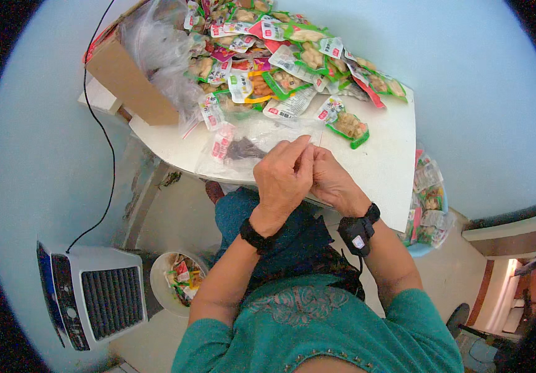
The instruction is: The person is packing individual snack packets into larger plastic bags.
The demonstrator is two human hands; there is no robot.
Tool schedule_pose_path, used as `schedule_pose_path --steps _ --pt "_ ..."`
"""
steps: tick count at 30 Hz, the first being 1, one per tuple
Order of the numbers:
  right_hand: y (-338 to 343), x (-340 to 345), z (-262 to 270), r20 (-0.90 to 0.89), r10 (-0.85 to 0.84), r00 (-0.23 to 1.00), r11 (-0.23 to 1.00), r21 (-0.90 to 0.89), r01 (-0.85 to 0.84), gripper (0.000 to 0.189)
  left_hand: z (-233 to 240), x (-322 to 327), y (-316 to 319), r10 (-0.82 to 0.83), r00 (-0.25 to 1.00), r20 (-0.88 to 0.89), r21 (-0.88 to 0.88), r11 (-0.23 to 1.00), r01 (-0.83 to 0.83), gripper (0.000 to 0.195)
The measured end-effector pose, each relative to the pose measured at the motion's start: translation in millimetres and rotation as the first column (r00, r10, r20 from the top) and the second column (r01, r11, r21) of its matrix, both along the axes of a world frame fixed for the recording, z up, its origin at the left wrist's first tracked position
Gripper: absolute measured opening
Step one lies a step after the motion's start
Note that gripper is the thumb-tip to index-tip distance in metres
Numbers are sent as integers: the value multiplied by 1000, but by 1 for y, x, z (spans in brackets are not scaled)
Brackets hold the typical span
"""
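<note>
My left hand (284, 179) and my right hand (335, 182) meet over the near edge of a white table (384, 163), fingertips together. They seem to pinch part of a clear plastic bag (272, 128), though the fingers hide the spot. The bag lies spread on the table to the left of my fingers, with a small packet of dark food (244, 149) in or under it. A green-edged snack packet (347, 126) lies by itself just beyond my right hand. Farther back rises a large heap of printed snack packets (291, 79) in green, red, white and yellow.
A cardboard box (132, 84) with clear plastic bags (160, 42) stands at the table's left. A blue basin (424, 249) of packets sits right of the table. On the floor at left are a waste bin (156, 289) and an air cooler (109, 293) with a black cord (109, 154).
</note>
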State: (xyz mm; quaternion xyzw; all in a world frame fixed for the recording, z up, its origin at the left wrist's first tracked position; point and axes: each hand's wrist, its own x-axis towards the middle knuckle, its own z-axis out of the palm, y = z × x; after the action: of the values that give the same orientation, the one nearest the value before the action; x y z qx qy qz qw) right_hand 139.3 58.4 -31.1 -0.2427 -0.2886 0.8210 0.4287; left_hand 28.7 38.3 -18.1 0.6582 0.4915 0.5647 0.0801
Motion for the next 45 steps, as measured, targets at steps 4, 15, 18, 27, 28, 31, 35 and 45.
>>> schedule_pose_path --steps 4,15,18,27,28,31,35,45 --pt "4 1 -8 352 -84 932 992 118 44 16 3 -5 -1 15 998 -53 -61 998 -18 17" --pt "5 -4 -1 435 -229 871 955 271 116 21 -11 -11 16 -8 1000 26 87 996 6 18" --pt "9 0 -12 603 -331 725 838 541 -67 18 -11 -8 15 -1 1000 21 63 998 0 16" --pt "10 30 39 805 -469 364 800 561 -211 18 -21 -8 17 -35 993 109 26 999 32 15" --pt "18 43 39 762 -601 241 706 647 -288 22 -22 -8 17 -26 994 107 22 999 24 14" --pt "39 63 50 659 -752 -1 603 687 -404 32 -26 -6 19 -32 985 169 -12 999 35 14" --pt "60 76 31 551 -780 -296 603 536 -591 50 -25 -2 19 -40 996 83 18 999 39 14" --pt "42 99 30 605 -787 120 469 714 -520 51 -31 -6 17 -15 998 64 -12 1000 16 16"
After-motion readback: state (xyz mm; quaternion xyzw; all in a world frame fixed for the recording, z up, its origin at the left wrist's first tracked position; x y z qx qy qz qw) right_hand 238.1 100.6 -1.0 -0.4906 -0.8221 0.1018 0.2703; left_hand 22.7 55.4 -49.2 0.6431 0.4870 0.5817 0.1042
